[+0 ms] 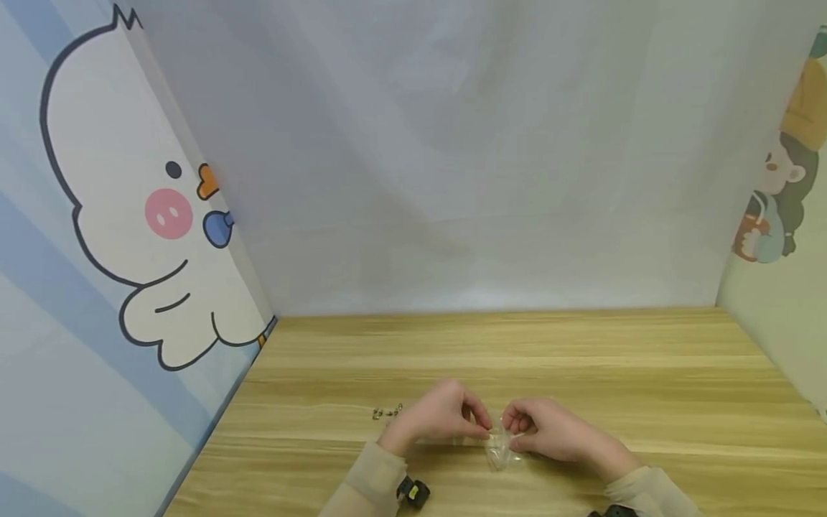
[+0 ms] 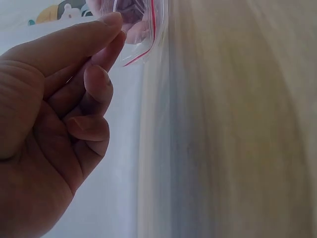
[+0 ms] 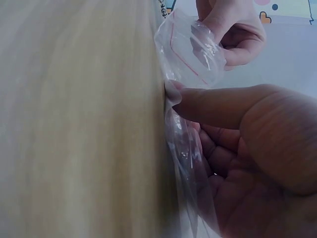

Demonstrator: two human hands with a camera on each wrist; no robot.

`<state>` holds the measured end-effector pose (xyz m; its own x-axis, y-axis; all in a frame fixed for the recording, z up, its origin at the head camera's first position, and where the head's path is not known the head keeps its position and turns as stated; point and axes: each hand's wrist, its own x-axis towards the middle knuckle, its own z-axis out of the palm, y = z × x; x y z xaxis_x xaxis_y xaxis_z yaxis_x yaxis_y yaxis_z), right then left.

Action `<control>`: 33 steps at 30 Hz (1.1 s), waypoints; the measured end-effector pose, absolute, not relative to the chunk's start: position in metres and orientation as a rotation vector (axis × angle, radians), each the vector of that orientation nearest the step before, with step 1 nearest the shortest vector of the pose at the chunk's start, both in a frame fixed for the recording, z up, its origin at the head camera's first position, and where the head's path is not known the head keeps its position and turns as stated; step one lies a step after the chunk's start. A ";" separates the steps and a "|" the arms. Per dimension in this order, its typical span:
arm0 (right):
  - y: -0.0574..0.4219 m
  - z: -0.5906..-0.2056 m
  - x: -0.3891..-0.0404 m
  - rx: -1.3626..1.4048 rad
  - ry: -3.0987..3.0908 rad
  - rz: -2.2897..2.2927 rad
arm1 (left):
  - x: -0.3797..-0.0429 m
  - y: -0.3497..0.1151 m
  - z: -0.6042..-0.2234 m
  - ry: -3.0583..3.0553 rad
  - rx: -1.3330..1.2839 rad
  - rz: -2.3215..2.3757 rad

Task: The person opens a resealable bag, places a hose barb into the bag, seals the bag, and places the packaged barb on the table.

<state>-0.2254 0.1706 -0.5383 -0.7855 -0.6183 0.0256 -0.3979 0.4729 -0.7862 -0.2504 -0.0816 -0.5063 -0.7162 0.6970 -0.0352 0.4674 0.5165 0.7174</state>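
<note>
Plastic, glossy and crinkled, formed the clear bag (image 1: 498,454) at the frame's lower centre, crossed by a thin red strip (image 2: 154,22). The left hand (image 1: 444,414) and right hand (image 1: 557,432) pinched it with their fingers (image 2: 96,84) over the wood-grained desk (image 1: 581,352); small shiny pieces (image 1: 377,413) lay farther left.

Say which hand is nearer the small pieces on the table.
The left hand: its wrist is beside the small pieces; the right hand is across the clear bag from them.
</note>
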 end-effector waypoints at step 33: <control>0.170 -0.537 -0.223 -0.895 2.455 -1.238 | -0.263 -0.173 -0.493 2.514 0.785 1.149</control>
